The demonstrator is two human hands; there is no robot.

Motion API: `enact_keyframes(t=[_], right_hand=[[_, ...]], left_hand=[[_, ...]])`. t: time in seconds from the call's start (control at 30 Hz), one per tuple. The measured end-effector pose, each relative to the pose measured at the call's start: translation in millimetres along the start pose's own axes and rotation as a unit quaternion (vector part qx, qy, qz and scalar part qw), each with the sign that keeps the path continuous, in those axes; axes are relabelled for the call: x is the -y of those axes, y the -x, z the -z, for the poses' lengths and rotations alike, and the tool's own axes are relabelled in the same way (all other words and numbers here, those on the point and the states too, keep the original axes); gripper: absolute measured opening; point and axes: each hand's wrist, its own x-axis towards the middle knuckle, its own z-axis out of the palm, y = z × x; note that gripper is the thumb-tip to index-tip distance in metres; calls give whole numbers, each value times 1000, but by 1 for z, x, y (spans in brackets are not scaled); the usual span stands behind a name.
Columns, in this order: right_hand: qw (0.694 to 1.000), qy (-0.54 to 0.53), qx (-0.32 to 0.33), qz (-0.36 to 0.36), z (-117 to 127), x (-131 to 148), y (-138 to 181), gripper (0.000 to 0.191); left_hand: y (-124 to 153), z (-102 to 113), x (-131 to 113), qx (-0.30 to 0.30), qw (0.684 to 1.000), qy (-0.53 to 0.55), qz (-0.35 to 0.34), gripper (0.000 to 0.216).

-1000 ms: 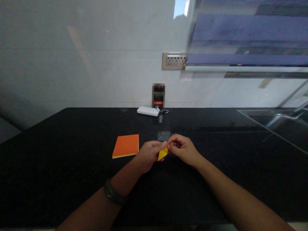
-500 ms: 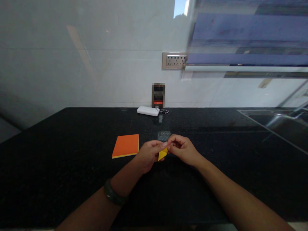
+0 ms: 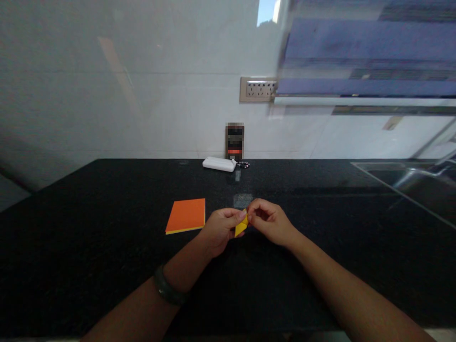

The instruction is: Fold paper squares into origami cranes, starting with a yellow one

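The small folded piece of bright yellow paper point(image 3: 241, 229) is held above the black speckled stone desk point(image 3: 107, 228), between the hands, near the middle of the view. Compared with half a second earlier, slightly more of its upper tip is exposed beside the left thumb, and a fold line is seen across its face; the positions of both arms and of the surrounding objects are essentially unchanged. The paper is gripped by the left hand point(image 3: 221, 230), with the thumb laid over its upper part and the fingers behind. Its upper right edge is pinched by the thumb and index fingertips of the right hand point(image 3: 272, 222). A dark green rounded bangle point(image 3: 168, 288) is worn on the left wrist.

To the left of the hands, well apart from the paper, a square stack of orange paper point(image 3: 187, 215) with a yellow lower edge is laid flat. At the back, a white rounded oblong block point(image 3: 218, 164) with a dark beaded strap point(image 3: 243, 165) is placed just in front of an upright dark rectangular object point(image 3: 234, 137), obscured by pixelation. As for containers, a metal-rimmed sink point(image 3: 392, 188) is set into the desk at right; its contents cannot be made out in the shadow.
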Motion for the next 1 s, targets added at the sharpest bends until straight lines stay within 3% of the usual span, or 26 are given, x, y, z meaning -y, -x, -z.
enact_keyframes(t=[0.2,0.5,0.73,0.8,1.0], right_hand=[[999,36,8,1,0,-1,2,3],[999,-5,-7,-45,-3,1,3,9],[995,-18,-76,-61,-4,5,-1,9],[992,-26,-85,-88,-4,6,-3,12],[988,-49,-31,-140,-4,7,-4,21]], left_hand=[[2,-1,-2,-11,1000,-16,-4,23],[-1,-2,0,-13,999,-11,-46,24],[2,-2,-3,-27,998,-26,-57,21],[3,-1,-3,-15,998,-22,-57,21],[1,1,0,50,993,-47,-93,28]])
